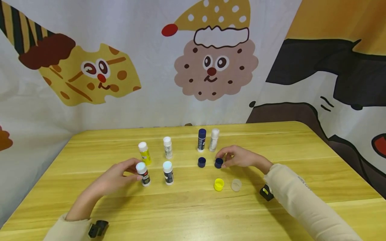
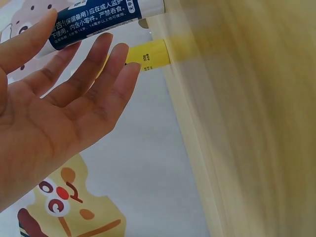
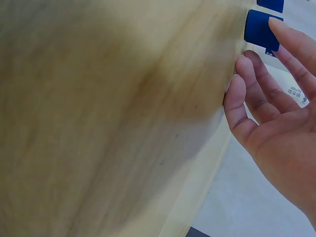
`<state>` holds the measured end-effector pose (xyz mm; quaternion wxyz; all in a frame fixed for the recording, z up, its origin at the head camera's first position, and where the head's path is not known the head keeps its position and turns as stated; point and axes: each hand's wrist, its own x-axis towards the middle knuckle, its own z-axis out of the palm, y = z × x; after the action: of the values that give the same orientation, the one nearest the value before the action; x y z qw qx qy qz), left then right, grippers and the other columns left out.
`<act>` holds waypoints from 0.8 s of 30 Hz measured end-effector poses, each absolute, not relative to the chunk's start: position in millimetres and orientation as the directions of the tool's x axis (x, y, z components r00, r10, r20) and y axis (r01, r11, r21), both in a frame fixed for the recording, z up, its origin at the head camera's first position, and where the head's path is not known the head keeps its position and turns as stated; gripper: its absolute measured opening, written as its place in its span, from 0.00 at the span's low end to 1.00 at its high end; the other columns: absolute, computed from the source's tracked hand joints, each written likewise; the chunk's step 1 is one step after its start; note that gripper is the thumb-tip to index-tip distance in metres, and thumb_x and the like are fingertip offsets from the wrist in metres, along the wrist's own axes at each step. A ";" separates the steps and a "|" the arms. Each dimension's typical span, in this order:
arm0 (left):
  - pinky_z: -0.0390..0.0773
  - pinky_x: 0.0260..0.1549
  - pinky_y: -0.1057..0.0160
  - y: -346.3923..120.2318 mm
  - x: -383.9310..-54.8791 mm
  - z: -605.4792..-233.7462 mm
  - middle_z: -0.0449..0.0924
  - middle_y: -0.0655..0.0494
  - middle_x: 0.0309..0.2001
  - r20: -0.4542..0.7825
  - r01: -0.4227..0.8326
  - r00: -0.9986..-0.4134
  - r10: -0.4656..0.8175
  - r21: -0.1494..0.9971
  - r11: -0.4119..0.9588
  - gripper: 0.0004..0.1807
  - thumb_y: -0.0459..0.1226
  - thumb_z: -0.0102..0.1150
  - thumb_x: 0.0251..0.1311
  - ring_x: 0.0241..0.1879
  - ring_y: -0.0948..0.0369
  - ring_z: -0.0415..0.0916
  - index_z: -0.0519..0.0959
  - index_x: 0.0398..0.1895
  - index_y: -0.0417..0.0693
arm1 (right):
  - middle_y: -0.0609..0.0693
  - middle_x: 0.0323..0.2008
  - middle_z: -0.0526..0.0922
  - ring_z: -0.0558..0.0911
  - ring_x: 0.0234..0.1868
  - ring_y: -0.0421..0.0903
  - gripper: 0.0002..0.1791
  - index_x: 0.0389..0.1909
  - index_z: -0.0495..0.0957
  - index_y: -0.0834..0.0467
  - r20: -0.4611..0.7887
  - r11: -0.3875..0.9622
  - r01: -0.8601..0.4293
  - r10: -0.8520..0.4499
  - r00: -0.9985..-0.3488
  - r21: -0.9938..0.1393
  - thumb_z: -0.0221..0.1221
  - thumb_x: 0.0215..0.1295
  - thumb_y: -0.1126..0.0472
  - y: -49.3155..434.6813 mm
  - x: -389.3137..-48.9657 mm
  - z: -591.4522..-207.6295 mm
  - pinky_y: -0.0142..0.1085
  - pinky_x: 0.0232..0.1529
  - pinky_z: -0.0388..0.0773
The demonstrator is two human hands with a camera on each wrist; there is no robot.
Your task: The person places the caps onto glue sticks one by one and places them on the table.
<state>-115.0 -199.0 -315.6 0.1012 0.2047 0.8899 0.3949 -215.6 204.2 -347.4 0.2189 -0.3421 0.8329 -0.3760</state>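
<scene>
My left hand [image 1: 116, 177] pinches an uncapped navy-and-white glue stick [image 1: 143, 174] with thumb and fingers; it stands upright on the table. In the left wrist view the thumb lies along its printed navy label [image 2: 98, 22], and the other fingers spread below. A second navy glue stick [image 1: 168, 173] stands to its right, with a yellow one [image 1: 145, 154] and a white one [image 1: 168, 148] behind. My right hand [image 1: 241, 156] pinches a dark blue cap [image 1: 218, 163] on the table; its thumb shows on the cap in the right wrist view. Another blue cap [image 1: 201, 162] sits to the left.
A yellow cap [image 1: 219, 184] and a translucent cap [image 1: 236, 185] lie nearer on the wooden table [image 1: 193, 214]. Behind the blue caps stand a navy glue stick [image 1: 201, 140] and a white glue stick [image 1: 214, 140], both capped. A cartoon-printed cloth [image 1: 156, 110] hangs behind the table.
</scene>
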 end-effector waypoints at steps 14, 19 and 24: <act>0.73 0.41 0.49 -197.5 -115.1 -318.2 0.76 0.53 0.43 -0.007 0.293 -0.902 0.431 0.723 0.625 0.16 0.36 0.58 0.59 0.44 0.52 0.73 0.72 0.48 0.39 | 0.50 0.37 0.79 0.75 0.30 0.48 0.13 0.42 0.78 0.62 -0.127 0.502 -0.367 -0.707 -0.696 -0.783 0.64 0.54 0.65 207.8 -213.7 -349.6 0.33 0.30 0.74; 0.73 0.42 0.49 -196.5 -114.2 -317.4 0.77 0.53 0.43 -0.004 0.288 -0.906 0.422 0.727 0.624 0.16 0.36 0.58 0.59 0.44 0.52 0.74 0.72 0.48 0.38 | 0.51 0.36 0.79 0.76 0.31 0.49 0.13 0.41 0.77 0.62 -0.130 0.496 -0.346 -0.699 -0.703 -0.797 0.64 0.54 0.65 209.6 -211.7 -348.8 0.35 0.32 0.76; 0.73 0.42 0.49 -196.1 -113.9 -317.2 0.77 0.54 0.42 0.002 0.282 -0.914 0.406 0.723 0.631 0.16 0.36 0.58 0.58 0.44 0.51 0.73 0.73 0.48 0.39 | 0.52 0.35 0.78 0.77 0.31 0.47 0.13 0.41 0.76 0.64 -0.133 0.499 -0.335 -0.691 -0.710 -0.800 0.63 0.54 0.66 210.6 -209.8 -346.0 0.35 0.32 0.75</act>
<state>-113.9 -196.1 -317.2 0.0806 0.1911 0.8995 0.3845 -209.8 210.6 -346.0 0.2251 -0.3069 0.8358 -0.3956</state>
